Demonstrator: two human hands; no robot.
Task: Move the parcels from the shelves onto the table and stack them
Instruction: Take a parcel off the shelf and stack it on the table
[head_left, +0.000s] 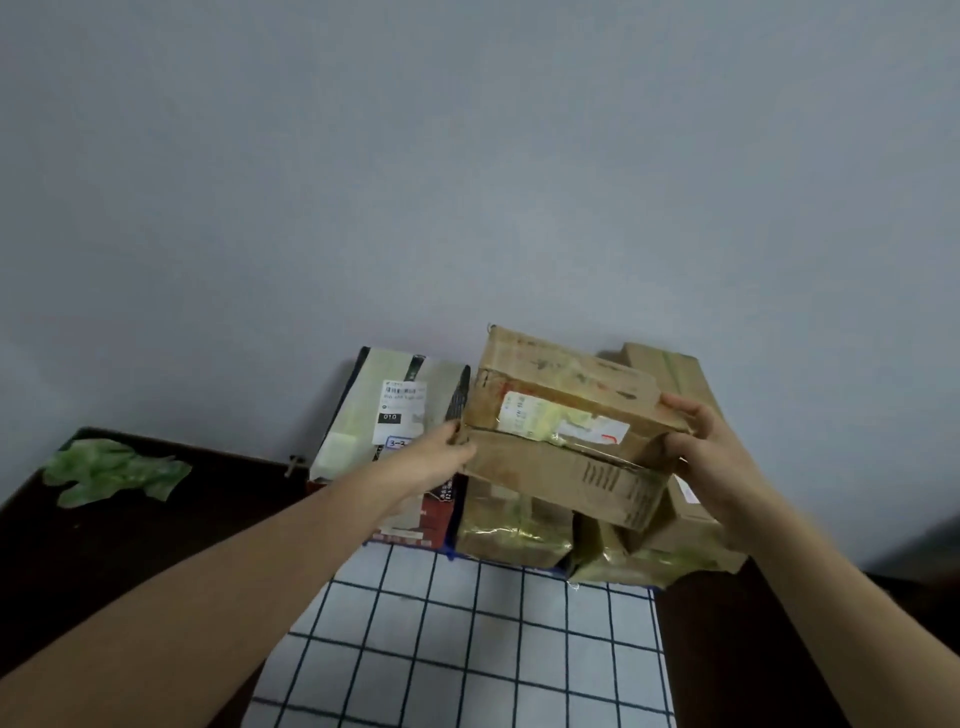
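The left hand (441, 451) and right hand (712, 448) each grip one end of a brown taped cardboard parcel (558, 434), its long axis running between them, tilted, directly over the tape-wrapped parcels (514, 532) stacked on the dark worktop (104, 551).

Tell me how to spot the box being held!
Parcels pile at the checked cloth's far end, by the wall. The held box is the tilted brown one on top, the only one with left hand and right hand gripping its ends.
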